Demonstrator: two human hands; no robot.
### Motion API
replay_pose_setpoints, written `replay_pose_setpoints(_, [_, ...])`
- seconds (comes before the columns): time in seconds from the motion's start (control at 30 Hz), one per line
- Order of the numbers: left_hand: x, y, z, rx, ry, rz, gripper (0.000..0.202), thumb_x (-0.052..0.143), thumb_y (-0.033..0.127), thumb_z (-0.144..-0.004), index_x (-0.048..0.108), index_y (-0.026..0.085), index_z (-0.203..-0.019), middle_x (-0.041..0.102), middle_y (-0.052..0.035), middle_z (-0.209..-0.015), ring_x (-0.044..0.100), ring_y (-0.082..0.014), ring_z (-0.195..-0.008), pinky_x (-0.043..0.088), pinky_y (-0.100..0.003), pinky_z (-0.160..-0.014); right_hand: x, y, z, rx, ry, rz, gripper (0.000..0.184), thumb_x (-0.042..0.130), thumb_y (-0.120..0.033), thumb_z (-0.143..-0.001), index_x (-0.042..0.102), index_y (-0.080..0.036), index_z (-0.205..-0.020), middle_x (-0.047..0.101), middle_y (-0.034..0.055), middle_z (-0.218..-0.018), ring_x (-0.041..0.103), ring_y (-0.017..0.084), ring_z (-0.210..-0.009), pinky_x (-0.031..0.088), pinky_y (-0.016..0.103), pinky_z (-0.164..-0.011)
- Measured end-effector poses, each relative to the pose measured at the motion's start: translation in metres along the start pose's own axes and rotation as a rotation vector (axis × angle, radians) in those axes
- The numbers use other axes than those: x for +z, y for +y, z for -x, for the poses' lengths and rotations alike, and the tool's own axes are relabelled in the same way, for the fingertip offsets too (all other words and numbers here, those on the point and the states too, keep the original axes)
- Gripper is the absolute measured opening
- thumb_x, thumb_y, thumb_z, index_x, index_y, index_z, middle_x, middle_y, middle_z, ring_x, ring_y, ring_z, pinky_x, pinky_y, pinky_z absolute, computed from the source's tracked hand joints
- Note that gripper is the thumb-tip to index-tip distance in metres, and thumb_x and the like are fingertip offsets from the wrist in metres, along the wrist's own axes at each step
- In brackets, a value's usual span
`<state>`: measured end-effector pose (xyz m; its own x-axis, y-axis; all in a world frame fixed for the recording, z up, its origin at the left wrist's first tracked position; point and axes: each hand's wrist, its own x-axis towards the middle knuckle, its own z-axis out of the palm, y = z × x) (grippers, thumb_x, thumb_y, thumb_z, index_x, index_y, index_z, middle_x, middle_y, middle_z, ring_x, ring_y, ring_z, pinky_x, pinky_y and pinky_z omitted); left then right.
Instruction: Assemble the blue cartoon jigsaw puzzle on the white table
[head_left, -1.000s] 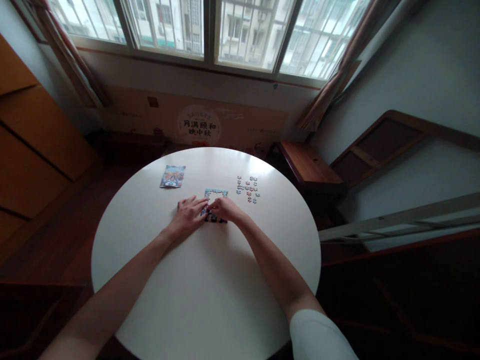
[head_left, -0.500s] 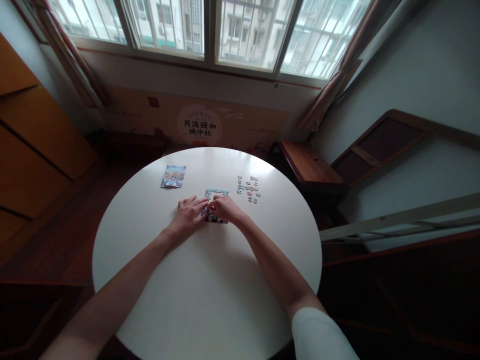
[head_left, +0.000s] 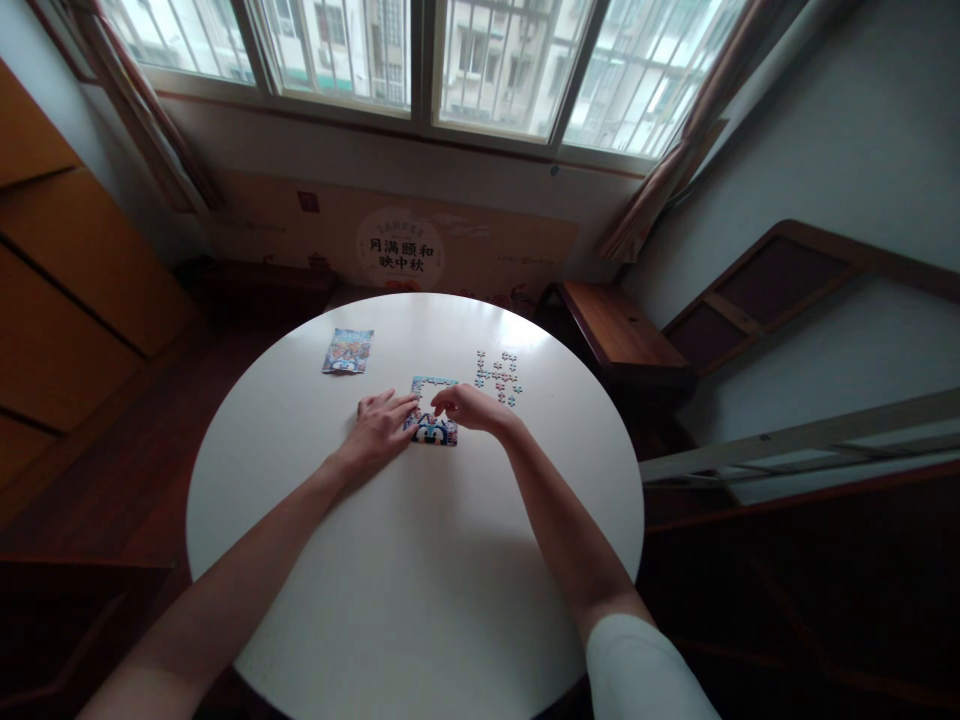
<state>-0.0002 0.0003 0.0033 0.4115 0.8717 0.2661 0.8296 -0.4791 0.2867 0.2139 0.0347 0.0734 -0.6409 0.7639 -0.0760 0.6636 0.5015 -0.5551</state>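
Note:
A small, partly assembled jigsaw puzzle [head_left: 432,434] lies on the white round table [head_left: 360,590]; its upper middle shows a pale gap. My left hand [head_left: 381,424] rests flat with fingers spread, fingertips touching the puzzle's left edge. Over the right part of the puzzle is my right hand [head_left: 474,406], its fingers curled in a pinch. Whatever may be between those fingertips is too small to make out. Several loose puzzle pieces [head_left: 501,377] lie spread out to the right, beyond my right hand.
A colourful printed picture sheet or packet [head_left: 349,352] lies at the table's far left. Behind the table stands a printed panel [head_left: 480,235] under the window. A wooden bench [head_left: 619,325] is near the table's right edge, with an orange cabinet [head_left: 67,290] at the left.
My right hand has shifted a little to the right from the puzzle's left-middle area, uncovering more of the lower picture. My left hand has stayed in place.

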Motion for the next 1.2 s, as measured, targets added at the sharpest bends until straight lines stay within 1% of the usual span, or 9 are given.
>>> replay_pose_setpoints(0.1, [0.0, 0.0, 0.001, -0.001, 0.004, 0.007, 0.041, 0.048, 0.046, -0.091, 0.057, 0.031, -0.128, 0.057, -0.0005, -0.136, 0.041, -0.0311, -0.132, 0.028, -0.051, -0.103, -0.009, 0.009, 0.004, 0.061, -0.025, -0.02, 0.044, 0.047, 0.005, -0.072, 0.072, -0.014, -0.102, 0.075, 0.0054, -0.096, 0.067, 0.013, -0.085, 0.047, 0.021, -0.077])
replay_pose_setpoints(0.2, [0.0, -0.001, 0.001, 0.003, 0.011, 0.012, 0.041, 0.048, 0.045, -0.091, 0.057, 0.032, -0.128, 0.057, 0.0, -0.136, 0.041, -0.0305, -0.132, 0.027, -0.051, -0.104, -0.011, 0.012, 0.006, 0.086, -0.041, -0.033, 0.043, 0.048, 0.005, -0.073, 0.071, -0.014, -0.104, 0.075, 0.0063, -0.099, 0.068, 0.015, -0.088, 0.049, 0.022, -0.078])
replay_pose_setpoints(0.4, [0.001, -0.003, 0.001, -0.002, 0.006, 0.01, 0.041, 0.049, 0.046, -0.09, 0.056, 0.033, -0.129, 0.056, -0.0003, -0.137, 0.04, -0.0299, -0.133, 0.026, -0.05, -0.105, -0.007, 0.005, 0.003, 0.044, -0.071, -0.031, 0.044, 0.049, 0.004, -0.074, 0.07, -0.013, -0.109, 0.074, 0.0068, -0.103, 0.068, 0.015, -0.092, 0.048, 0.022, -0.08])
replay_pose_setpoints(0.53, [0.0, -0.002, 0.001, -0.006, 0.002, 0.009, 0.042, 0.048, 0.046, -0.09, 0.056, 0.032, -0.129, 0.056, -0.0014, -0.137, 0.04, -0.0297, -0.133, 0.026, -0.05, -0.105, -0.008, 0.003, 0.004, 0.003, -0.114, 0.01, 0.037, 0.05, -0.001, -0.076, 0.072, -0.012, -0.104, 0.075, 0.0084, -0.099, 0.068, 0.016, -0.088, 0.047, 0.022, -0.076])
replay_pose_setpoints(0.63, [0.0, -0.002, 0.001, 0.0, 0.008, 0.004, 0.042, 0.048, 0.046, -0.09, 0.056, 0.032, -0.129, 0.057, -0.0015, -0.137, 0.041, -0.0299, -0.132, 0.027, -0.05, -0.104, -0.012, 0.001, 0.007, 0.011, -0.121, 0.034, 0.03, 0.054, -0.008, -0.078, 0.073, -0.012, -0.102, 0.075, 0.0086, -0.096, 0.067, 0.015, -0.084, 0.045, 0.021, -0.072])
replay_pose_setpoints(0.8, [0.001, -0.002, 0.002, -0.004, 0.011, 0.005, 0.04, 0.048, 0.046, -0.09, 0.057, 0.033, -0.128, 0.056, -0.0014, -0.137, 0.041, -0.03, -0.132, 0.028, -0.05, -0.104, -0.015, -0.011, 0.011, 0.033, -0.148, 0.109, 0.022, 0.055, -0.014, -0.08, 0.075, -0.012, -0.09, 0.074, 0.0082, -0.085, 0.061, 0.013, -0.071, 0.039, 0.02, -0.063])
replay_pose_setpoints(0.9, [0.001, -0.002, 0.002, -0.001, 0.012, 0.002, 0.04, 0.048, 0.046, -0.091, 0.058, 0.033, -0.127, 0.057, -0.0012, -0.137, 0.04, -0.0296, -0.133, 0.027, -0.049, -0.104, -0.012, -0.02, 0.011, 0.021, -0.186, 0.129, 0.022, 0.053, -0.016, -0.08, 0.075, -0.012, -0.085, 0.072, 0.0066, -0.076, 0.056, 0.01, -0.064, 0.035, 0.02, -0.059])
replay_pose_setpoints(1.0, [0.001, -0.002, 0.001, -0.002, 0.006, -0.002, 0.04, 0.047, 0.046, -0.091, 0.057, 0.032, -0.127, 0.056, -0.0005, -0.137, 0.04, -0.0296, -0.133, 0.028, -0.049, -0.104, -0.007, -0.026, 0.01, 0.055, -0.22, 0.203, 0.023, 0.052, -0.018, -0.079, 0.074, -0.011, -0.08, 0.071, 0.0062, -0.07, 0.052, 0.01, -0.059, 0.032, 0.021, -0.056])
replay_pose_setpoints(1.2, [0.002, -0.003, 0.0, -0.003, -0.002, -0.011, 0.04, 0.048, 0.046, -0.09, 0.057, 0.032, -0.127, 0.056, -0.0007, -0.138, 0.04, -0.0298, -0.133, 0.027, -0.05, -0.103, -0.006, -0.042, 0.014, 0.173, -0.226, 0.328, 0.027, 0.056, -0.036, -0.079, 0.073, -0.016, -0.078, 0.071, 0.0087, -0.075, 0.058, 0.014, -0.063, 0.033, 0.022, -0.053])
